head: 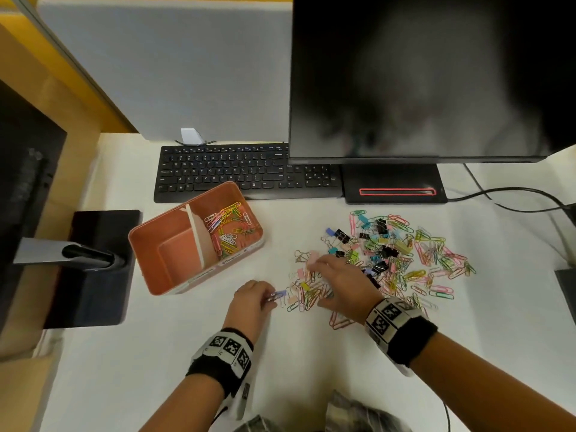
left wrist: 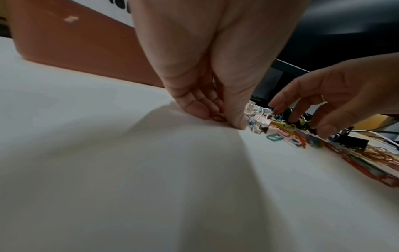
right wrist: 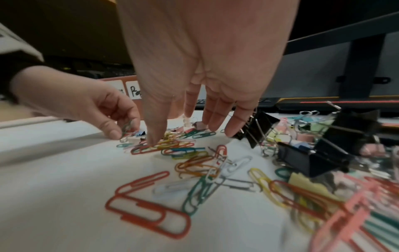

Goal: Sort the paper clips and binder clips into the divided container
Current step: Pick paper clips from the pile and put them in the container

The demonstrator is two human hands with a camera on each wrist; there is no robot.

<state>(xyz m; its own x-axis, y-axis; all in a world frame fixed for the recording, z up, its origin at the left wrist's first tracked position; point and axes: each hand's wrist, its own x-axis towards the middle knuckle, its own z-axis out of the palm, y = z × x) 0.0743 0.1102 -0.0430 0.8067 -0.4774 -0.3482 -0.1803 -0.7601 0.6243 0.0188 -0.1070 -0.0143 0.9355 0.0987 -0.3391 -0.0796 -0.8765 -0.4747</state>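
Note:
An orange divided container (head: pixel 149 244) stands on the white desk at left; its right compartment holds paper clips (head: pixel 229 229), and its left one looks bare. A mixed pile of coloured paper clips and binder clips (head: pixel 402 254) spreads to the right. My left hand (head: pixel 270 299) pinches a few paper clips (left wrist: pixel 218 117) at the pile's near-left edge, low on the desk. My right hand (head: pixel 316 280) hovers over the pile's left part, fingers spread and straight. Its thumb tip touches paper clips (right wrist: pixel 164 145), and black binder clips (right wrist: pixel 306 160) lie just right of it.
A black keyboard (head: pixel 243 173) lies behind the container. A dark monitor (head: pixel 430 76) on its base (head: pixel 392 185) stands behind the pile, with cables (head: pixel 514 198) trailing right. A second monitor stand (head: pixel 93 260) sits left of the container. White desk stretches in front of my hands.

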